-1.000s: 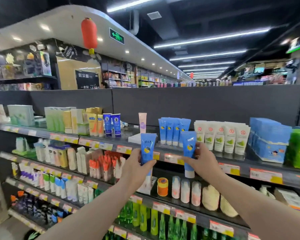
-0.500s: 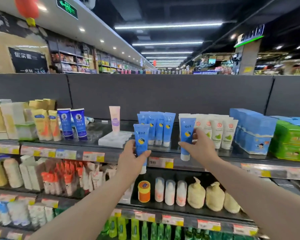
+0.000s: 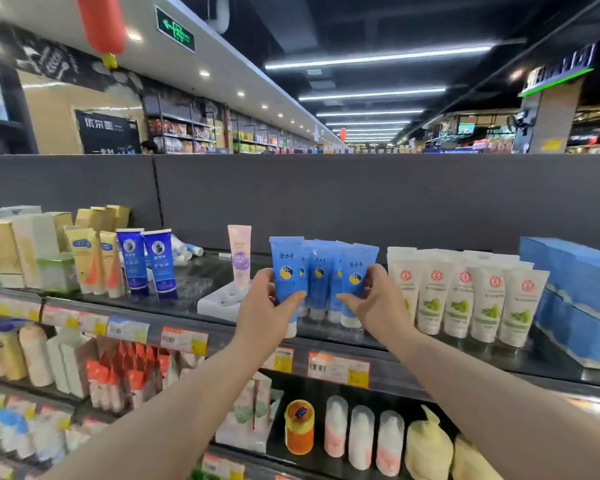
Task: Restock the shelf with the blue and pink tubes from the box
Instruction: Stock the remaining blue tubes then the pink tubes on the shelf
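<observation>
Carried both blue tubes up to the shelf (image 3: 378,344) front edge: left hand (image 3: 264,315) clenched on left blue tube (image 3: 286,271), right hand (image 3: 378,304) on right blue tube (image 3: 355,275), beside standing row (image 3: 319,271). Placement next, probably.

Strip lights (image 3: 378,58) line a dark ceiling above grey shelving backboard (image 3: 361,199).

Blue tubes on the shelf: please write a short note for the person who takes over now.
Left hand: holds one blue tube upright at the left end of the blue row.
Right hand: holds another blue tube at the right end of the row.
Pink tube: one stands alone on the white tray.
Done: several blue tubes stand on the top shelf.
Left: release both tubes. The box is out of view.
</observation>
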Motion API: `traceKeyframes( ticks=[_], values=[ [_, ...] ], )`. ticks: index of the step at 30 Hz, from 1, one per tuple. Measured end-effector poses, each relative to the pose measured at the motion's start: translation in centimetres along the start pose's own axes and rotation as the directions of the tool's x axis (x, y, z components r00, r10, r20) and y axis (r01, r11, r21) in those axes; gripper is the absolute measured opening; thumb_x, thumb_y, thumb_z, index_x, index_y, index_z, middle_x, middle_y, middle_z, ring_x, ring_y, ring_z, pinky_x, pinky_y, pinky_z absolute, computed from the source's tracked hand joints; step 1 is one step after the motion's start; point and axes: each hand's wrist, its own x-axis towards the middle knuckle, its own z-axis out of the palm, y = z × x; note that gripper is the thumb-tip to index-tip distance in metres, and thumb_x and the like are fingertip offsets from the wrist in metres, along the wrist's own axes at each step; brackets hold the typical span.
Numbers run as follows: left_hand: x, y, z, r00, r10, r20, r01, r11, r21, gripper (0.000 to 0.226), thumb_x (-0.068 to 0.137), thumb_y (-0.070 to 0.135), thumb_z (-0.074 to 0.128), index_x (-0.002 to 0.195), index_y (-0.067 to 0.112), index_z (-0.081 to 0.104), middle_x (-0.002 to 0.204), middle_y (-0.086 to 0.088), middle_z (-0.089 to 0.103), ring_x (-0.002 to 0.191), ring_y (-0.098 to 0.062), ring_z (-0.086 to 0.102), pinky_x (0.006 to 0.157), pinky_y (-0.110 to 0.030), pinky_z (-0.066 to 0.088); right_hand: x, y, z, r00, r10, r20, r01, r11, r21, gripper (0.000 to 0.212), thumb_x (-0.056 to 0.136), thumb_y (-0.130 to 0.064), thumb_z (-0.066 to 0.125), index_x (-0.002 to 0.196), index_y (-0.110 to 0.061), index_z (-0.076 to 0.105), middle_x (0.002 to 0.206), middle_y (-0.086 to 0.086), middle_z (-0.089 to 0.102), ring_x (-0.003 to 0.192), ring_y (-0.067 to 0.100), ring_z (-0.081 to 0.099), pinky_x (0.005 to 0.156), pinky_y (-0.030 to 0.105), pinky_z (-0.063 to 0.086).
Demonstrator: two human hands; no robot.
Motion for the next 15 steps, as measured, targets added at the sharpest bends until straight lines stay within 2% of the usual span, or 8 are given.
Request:
traceKeyframes(
  ticks=[4, 7, 9, 12, 15],
  values=[
    [1.7, -0.7, 0.5, 1.000, 0.015, 0.008, -0.015, 1.000, -0.015, 0.028, 0.085, 0.019, 0.066, 0.106, 0.026, 0.048, 0.095, 0.012, 0.060, 0.085, -0.010, 0.062, 0.073, -0.025, 0.053, 0.6, 1.0, 0.9, 1.000, 0.021, -0.007, -0.022, 0.999, -0.048, 0.035, 0.081, -0.020, 0.073, 0.101, -0.027, 0.045, 0.086, -0.021, 0.054, 0.080, 0.001, 0.057, 0.067, 0.019, 0.047],
    [2.9, -0.9, 0.8, 0.998, 0.040, 0.043, -0.037, 0.998, -0.049, 0.029, 0.086, 0.018, 0.065, 0.108, 0.023, 0.048, 0.093, 0.015, 0.058, 0.083, -0.004, 0.058, 0.064, -0.015, 0.048, 0.7, 1.3, 1.1, 0.999, 0.047, -0.021, -0.048, 0.998, -0.033, 0.037, 0.081, -0.019, 0.073, 0.103, -0.029, 0.045, 0.089, -0.022, 0.056, 0.089, 0.007, 0.060, 0.080, 0.031, 0.053],
    [3.6, -1.0, 1.0, 0.996, 0.036, 0.077, -0.030, 0.997, -0.077, 0.029, 0.086, 0.016, 0.065, 0.106, 0.026, 0.047, 0.092, 0.014, 0.057, 0.082, -0.004, 0.058, 0.064, -0.015, 0.048, 0.8, 1.1, 1.3, 0.997, 0.066, -0.029, -0.067, 0.997, -0.034, 0.037, 0.081, -0.018, 0.073, 0.103, -0.028, 0.045, 0.090, -0.022, 0.056, 0.090, 0.006, 0.059, 0.083, 0.032, 0.054],
    [4.6, -1.3, 1.2, 0.990, 0.052, 0.127, -0.037, 0.993, -0.115, 0.030, 0.085, 0.016, 0.066, 0.100, 0.033, 0.046, 0.093, 0.011, 0.060, 0.084, -0.009, 0.060, 0.072, -0.019, 0.049, 0.8, 0.7, 1.5, 0.995, 0.090, -0.051, -0.093, 0.994, -0.056, 0.036, 0.080, -0.018, 0.073, 0.103, -0.026, 0.046, 0.090, -0.021, 0.056, 0.087, 0.006, 0.058, 0.081, 0.030, 0.052],
    [5.3, -1.4, 1.2, 0.981, 0.088, 0.175, -0.062, 0.987, -0.147, 0.030, 0.086, 0.016, 0.065, 0.091, 0.038, 0.046, 0.093, 0.009, 0.061, 0.082, -0.008, 0.060, 0.070, -0.017, 0.049, 0.8, 0.4, 1.5, 0.991, 0.111, -0.080, -0.117, 0.991, -0.072, 0.037, 0.080, -0.019, 0.074, 0.102, -0.026, 0.046, 0.089, -0.020, 0.056, 0.083, 0.002, 0.057, 0.075, 0.025, 0.050]
  ],
)
